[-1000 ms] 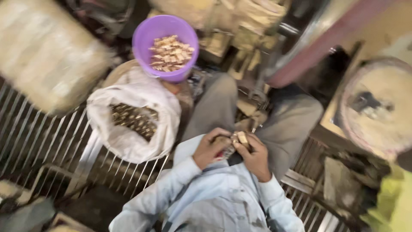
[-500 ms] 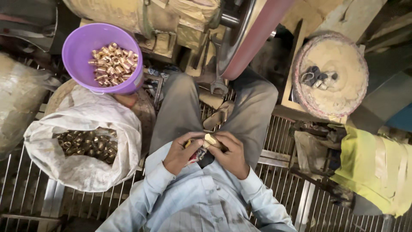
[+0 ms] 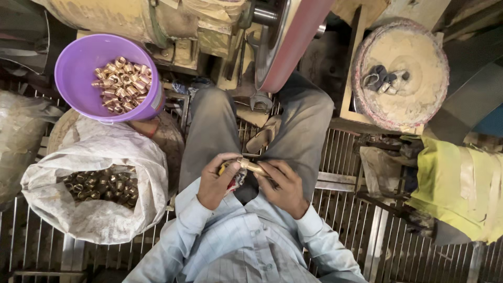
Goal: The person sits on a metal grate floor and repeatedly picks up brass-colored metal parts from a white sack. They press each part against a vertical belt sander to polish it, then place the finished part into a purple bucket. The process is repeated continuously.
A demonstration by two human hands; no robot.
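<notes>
My left hand [image 3: 214,182] and my right hand [image 3: 283,189] meet over my lap, between my grey trouser legs. Together they grip a short brass tube fitting [image 3: 252,167] that lies across my fingertips. Tucked under my left fingers is a small red and yellow rag [image 3: 233,178]. To the left stands a purple plastic tub [image 3: 78,78] with several shiny brass fittings [image 3: 121,84] in it. Below the tub, an open white sack [image 3: 99,215] holds several duller brass pieces [image 3: 102,184].
A big reddish wheel [image 3: 293,36] on a machine rises just beyond my knees. At the upper right lies a round dusty disc [image 3: 414,99] with small grey items on it. A yellow cloth bundle [image 3: 456,183] sits at the right. The floor is metal grating [image 3: 346,173].
The view has swung and steadied, so the tub and sack slid left and the disc came into full view. Both hands stayed together in my lap on the brass piece.
</notes>
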